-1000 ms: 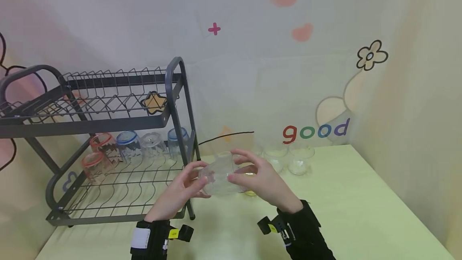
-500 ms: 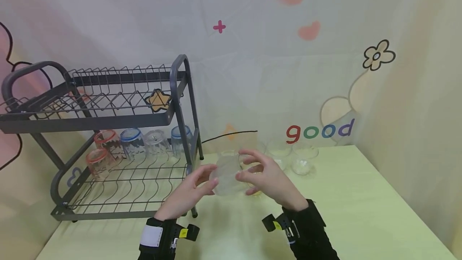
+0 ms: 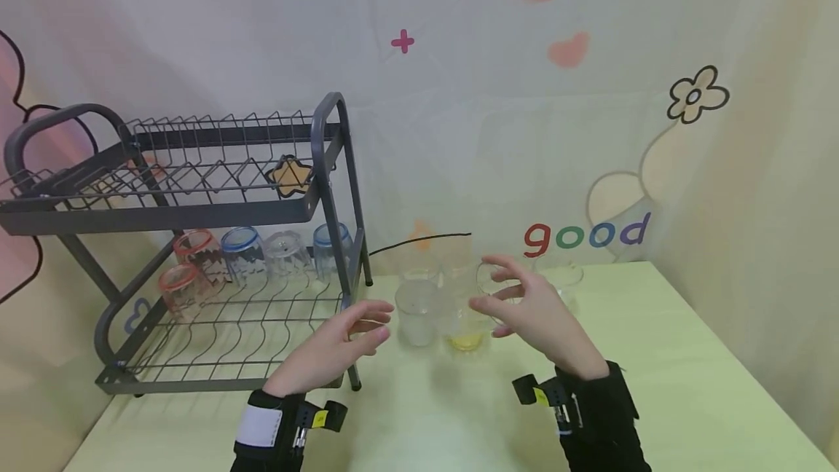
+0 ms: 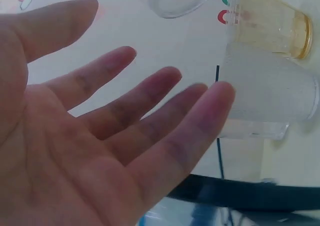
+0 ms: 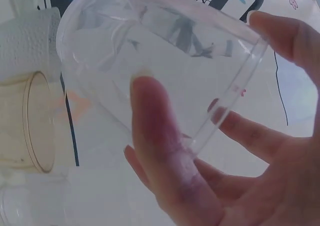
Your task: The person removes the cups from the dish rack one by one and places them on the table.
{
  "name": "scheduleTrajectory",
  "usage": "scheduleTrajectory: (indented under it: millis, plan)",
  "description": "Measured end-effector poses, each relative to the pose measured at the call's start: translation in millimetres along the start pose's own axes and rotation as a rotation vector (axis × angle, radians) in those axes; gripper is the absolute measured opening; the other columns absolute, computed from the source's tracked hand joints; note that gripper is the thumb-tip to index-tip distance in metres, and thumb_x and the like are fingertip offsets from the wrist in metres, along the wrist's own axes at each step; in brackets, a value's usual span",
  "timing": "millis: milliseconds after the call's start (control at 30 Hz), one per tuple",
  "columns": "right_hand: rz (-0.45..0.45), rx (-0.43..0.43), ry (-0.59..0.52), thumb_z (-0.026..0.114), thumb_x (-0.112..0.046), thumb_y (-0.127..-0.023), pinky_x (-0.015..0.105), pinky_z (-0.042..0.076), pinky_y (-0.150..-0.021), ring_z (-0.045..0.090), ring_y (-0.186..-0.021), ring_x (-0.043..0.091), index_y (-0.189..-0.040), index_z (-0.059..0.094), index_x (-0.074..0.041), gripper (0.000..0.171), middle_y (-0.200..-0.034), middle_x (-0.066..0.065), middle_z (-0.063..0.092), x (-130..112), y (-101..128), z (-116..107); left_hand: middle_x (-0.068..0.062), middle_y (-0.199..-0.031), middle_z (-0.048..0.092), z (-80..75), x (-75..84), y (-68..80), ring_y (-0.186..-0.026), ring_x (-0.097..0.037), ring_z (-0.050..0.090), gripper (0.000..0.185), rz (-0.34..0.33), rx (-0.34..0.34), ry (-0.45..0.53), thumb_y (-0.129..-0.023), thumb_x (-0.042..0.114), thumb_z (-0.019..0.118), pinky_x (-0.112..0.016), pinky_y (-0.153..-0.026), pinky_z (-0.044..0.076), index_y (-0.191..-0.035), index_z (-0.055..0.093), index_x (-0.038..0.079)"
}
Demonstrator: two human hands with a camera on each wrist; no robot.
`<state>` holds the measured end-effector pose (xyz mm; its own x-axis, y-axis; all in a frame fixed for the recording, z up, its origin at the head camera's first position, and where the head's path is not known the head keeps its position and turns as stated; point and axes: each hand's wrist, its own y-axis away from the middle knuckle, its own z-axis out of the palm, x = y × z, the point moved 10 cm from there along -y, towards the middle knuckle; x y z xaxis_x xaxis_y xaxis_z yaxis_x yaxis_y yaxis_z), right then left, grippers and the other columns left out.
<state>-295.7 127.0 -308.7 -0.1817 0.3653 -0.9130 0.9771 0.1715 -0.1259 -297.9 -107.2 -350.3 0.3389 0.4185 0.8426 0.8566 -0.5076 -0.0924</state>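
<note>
My right hand (image 3: 540,315) holds a clear cup (image 3: 494,282), faint in the head view. Close up in the right wrist view, that cup (image 5: 107,51) lies tilted between the thumb and fingers, rim toward the palm. My left hand (image 3: 334,348) stays apart from it, fingers extended and holding nothing; the left wrist view shows the spread hand (image 4: 100,141). Between the hands, a frosted cup (image 3: 417,315) stands on the table, and beside it is a cup with a yellow base (image 3: 466,341). Both hands are off these two.
A dark two-tier wire rack (image 3: 157,218) is at the left. Its lower shelf carries several upside-down glasses, including a red-rimmed one (image 3: 180,286) and a blue-rimmed one (image 3: 242,257). Another clear cup (image 3: 560,275) stands behind my right hand, near the wall.
My hands have drawn apart. The right one has moved right with the clear cup; the left one has come off the cup and shifted slightly left. The head view has turned a little.
</note>
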Motion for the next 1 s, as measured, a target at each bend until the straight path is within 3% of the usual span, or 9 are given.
scheduleTrajectory:
  millis: [233, 333, 433, 567, 733, 833, 1000]
  plan:
    - [-0.012, 0.017, 0.131, 0.078, -0.041, -0.083, 0.035, 0.059, -0.066, 0.067, -0.091, 0.026, -0.145, 0.043, -0.024, 0.073, -0.137, 0.016, 0.045, -9, 2, -22, 0.006, -0.121, 0.061, -27.6, 9.7, 16.2, -0.117, -0.018, 0.055, 0.031, -0.010, -0.014, -0.161, -0.099, 0.041, 0.056, -0.049, -0.098, 0.045, -0.123, 0.061, 0.022]
    - [-0.020, 0.026, 0.172, 0.078, -0.042, -0.083, 0.035, 0.059, -0.066, 0.063, -0.100, 0.026, -0.145, 0.043, -0.023, 0.074, -0.136, 0.015, 0.045, -12, 1, -35, 0.005, -0.119, 0.062, -40.8, 3.8, 26.4, -0.118, -0.020, 0.055, 0.029, -0.019, -0.006, -0.187, -0.099, 0.041, 0.055, -0.052, -0.099, 0.044, -0.117, 0.063, 0.020]
    - [-0.010, 0.038, 0.210, 0.077, -0.045, -0.082, 0.034, 0.059, -0.067, 0.063, -0.099, 0.028, -0.145, 0.043, -0.024, 0.075, -0.136, 0.013, 0.044, -12, 1, -48, 0.002, -0.120, 0.062, -55.0, -3.2, 32.7, -0.118, -0.023, 0.054, 0.031, -0.032, 0.011, -0.197, -0.100, 0.040, 0.055, -0.052, -0.098, 0.044, -0.119, 0.062, 0.017]
    - [0.003, 0.048, 0.285, 0.076, -0.047, -0.083, 0.034, 0.058, -0.066, 0.062, -0.099, 0.028, -0.145, 0.042, -0.023, 0.075, -0.135, 0.012, 0.046, -10, 5, -65, -0.003, -0.118, 0.062, -76.4, -14.0, 34.7, -0.110, -0.023, 0.058, 0.034, -0.061, 0.027, -0.210, -0.100, 0.036, 0.056, -0.044, -0.088, 0.052, -0.123, 0.059, 0.012]
    - [-0.009, 0.035, 0.405, 0.073, -0.049, -0.084, 0.032, 0.057, -0.060, 0.059, -0.104, 0.033, -0.146, 0.039, -0.016, 0.078, -0.132, 0.018, 0.048, -9, 9, -74, -0.009, -0.114, 0.064, -111.4, -22.3, 39.1, -0.108, -0.030, 0.059, 0.030, -0.043, 0.083, -0.362, -0.101, 0.025, 0.057, -0.047, -0.086, 0.052, -0.121, 0.060, 0.003]
    - [-0.005, 0.007, 0.439, 0.073, -0.047, -0.085, 0.033, 0.056, -0.060, 0.064, -0.092, 0.030, -0.147, 0.038, -0.013, 0.079, -0.133, 0.022, 0.046, -7, 8, -73, -0.014, -0.113, 0.064, -137.9, -32.1, 45.6, -0.107, -0.035, 0.060, 0.030, -0.092, 0.135, -0.478, -0.101, 0.023, 0.057, -0.052, -0.084, 0.051, -0.120, 0.060, 0.000]
    - [0.006, -0.067, 0.509, 0.075, -0.039, -0.084, 0.033, 0.054, -0.059, 0.065, -0.064, 0.019, -0.145, 0.041, -0.009, 0.075, -0.136, 0.027, 0.045, -1, -1, -64, -0.030, -0.117, 0.059, -186.6, -63.3, 54.7, -0.109, -0.048, 0.052, 0.037, -0.242, 0.204, -0.651, -0.100, 0.023, 0.055, -0.060, -0.078, 0.048, -0.123, 0.056, -0.006]
